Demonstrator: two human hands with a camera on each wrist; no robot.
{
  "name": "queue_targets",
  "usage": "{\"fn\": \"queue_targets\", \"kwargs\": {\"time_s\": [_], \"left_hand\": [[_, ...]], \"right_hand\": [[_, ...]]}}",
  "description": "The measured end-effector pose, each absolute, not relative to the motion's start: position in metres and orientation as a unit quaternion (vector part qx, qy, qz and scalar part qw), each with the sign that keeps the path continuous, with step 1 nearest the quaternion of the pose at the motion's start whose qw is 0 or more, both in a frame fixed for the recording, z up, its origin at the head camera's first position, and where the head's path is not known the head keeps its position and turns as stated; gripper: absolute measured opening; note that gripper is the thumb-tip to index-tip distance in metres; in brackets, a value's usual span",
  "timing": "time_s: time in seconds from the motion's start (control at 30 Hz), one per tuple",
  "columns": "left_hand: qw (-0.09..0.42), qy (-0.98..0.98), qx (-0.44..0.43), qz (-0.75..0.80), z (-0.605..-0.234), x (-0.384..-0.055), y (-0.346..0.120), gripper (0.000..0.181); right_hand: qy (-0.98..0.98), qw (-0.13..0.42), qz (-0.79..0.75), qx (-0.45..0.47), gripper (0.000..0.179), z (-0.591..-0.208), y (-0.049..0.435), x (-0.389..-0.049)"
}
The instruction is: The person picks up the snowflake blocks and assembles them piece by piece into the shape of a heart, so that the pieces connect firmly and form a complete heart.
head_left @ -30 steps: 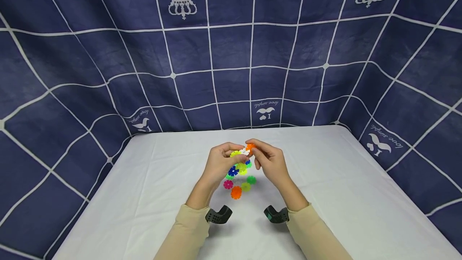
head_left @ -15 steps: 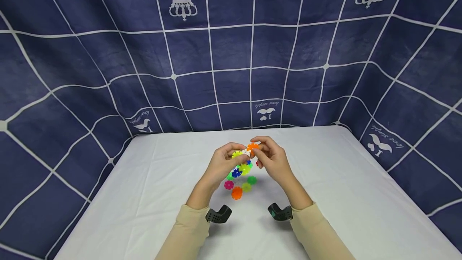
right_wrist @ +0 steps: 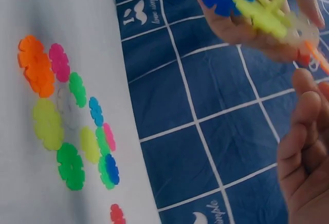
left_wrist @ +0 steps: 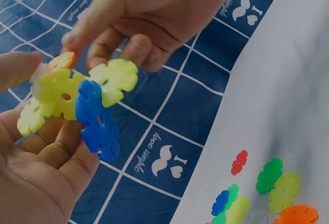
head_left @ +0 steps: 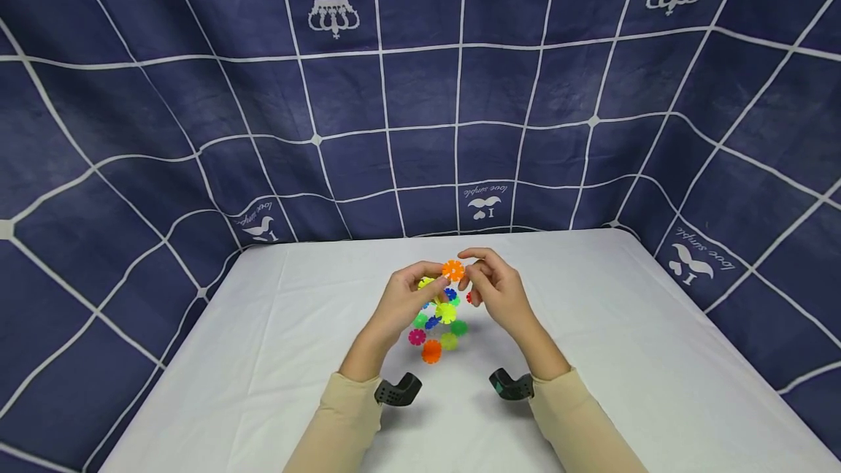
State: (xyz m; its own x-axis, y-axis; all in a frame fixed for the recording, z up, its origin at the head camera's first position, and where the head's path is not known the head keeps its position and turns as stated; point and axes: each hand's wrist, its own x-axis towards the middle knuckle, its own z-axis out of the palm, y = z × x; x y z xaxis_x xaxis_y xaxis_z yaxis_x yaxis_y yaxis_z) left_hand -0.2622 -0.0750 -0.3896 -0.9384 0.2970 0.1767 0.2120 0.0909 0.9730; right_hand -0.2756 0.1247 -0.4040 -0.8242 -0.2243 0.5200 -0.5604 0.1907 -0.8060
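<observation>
Raised over the table, my left hand (head_left: 404, 298) pinches a cluster of joined notched plastic discs (left_wrist: 54, 88). Yellow discs make up much of it, with a blue disc (left_wrist: 97, 121) sticking out below. A whitish translucent disc (right_wrist: 304, 28) links the yellow part to an orange disc (head_left: 453, 271), which faces the head camera at the cluster's upper right. Just right of that orange disc is my right hand (head_left: 496, 283), index finger and thumb spread close to its edge and the other fingers loosely bent. Left fingers hide part of the cluster.
Loose discs lie on the white tablecloth (head_left: 315, 327) below the hands: orange (head_left: 431, 351), magenta (head_left: 417, 337), green (right_wrist: 70, 166), yellow-green (right_wrist: 48, 124), red (left_wrist: 239, 162) and several others. A dark blue checked curtain (head_left: 420, 86) surrounds the table's back and sides.
The cluster has turned in my left hand, so the orange disc now shows its full face. My right fingers, earlier pinching that disc, have come off it and moved slightly right.
</observation>
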Motion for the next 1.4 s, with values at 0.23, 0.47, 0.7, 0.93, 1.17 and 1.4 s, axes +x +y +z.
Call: {"fn": "queue_targets", "kwargs": {"time_s": [0.23,0.47,0.7,0.93,1.17,1.4], "left_hand": [[0.037,0.72,0.149,0.677,-0.39,-0.263,-0.076,0.026],[0.013,0.713,0.147,0.686,-0.39,-0.263,-0.077,0.029],[0.002,0.716,0.17,0.677,-0.391,-0.265,-0.077,0.031],[0.006,0.715,0.184,0.675,-0.39,-0.264,-0.076,0.032],[0.012,0.72,0.176,0.671,-0.391,-0.264,-0.077,0.028],[0.018,0.725,0.166,0.668,-0.393,-0.265,-0.077,0.028]], "right_hand": [[-0.806,0.04,0.559,0.192,0.02,-0.42,0.129,-0.287],[-0.869,-0.027,0.454,0.197,0.018,-0.45,0.127,-0.298],[-0.886,-0.051,0.381,0.262,0.022,-0.467,0.126,-0.3],[-0.891,-0.066,0.357,0.272,0.025,-0.473,0.128,-0.299],[-0.896,-0.079,0.343,0.271,0.022,-0.476,0.127,-0.298],[-0.897,-0.081,0.339,0.272,0.021,-0.475,0.126,-0.297]]}}
